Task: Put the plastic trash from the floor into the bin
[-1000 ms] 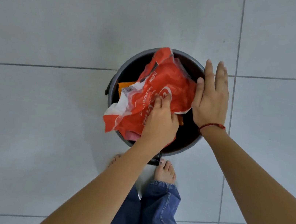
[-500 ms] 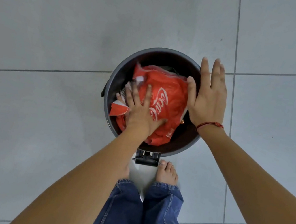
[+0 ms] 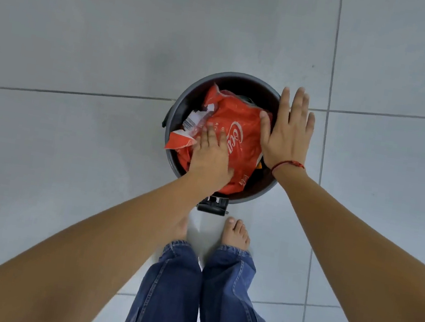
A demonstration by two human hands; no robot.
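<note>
Looking down from my head, I see the bin (image 3: 179,106) standing on the grey tiled floor (image 3: 87,32), just ahead of my bare feet, with its black pedal (image 3: 213,205) on the near side by my toes. A red wrapper (image 3: 241,126) lies crumpled inside the bin, filling most of the opening; one torn red-and-white corner pokes over the left rim, and a white patch with a barcode shows near its upper left.

My left hand (image 3: 211,158) lies flat on the near left part of the wrapper, palm down, fingers spread and stretched out, gripping nothing, just pressing on the plastic. My right hand (image 3: 287,133) is flat too, fingers straight and slightly apart, over the right rim of the bin; its thumb touches the right edge of the wrapper, while the other fingers reach past the rim toward the far side. It clasps nothing. A red string (image 3: 288,165) circles my right wrist.

Below the bin my jeans (image 3: 199,296) show, and both forearms run in from the bottom corners.
</note>
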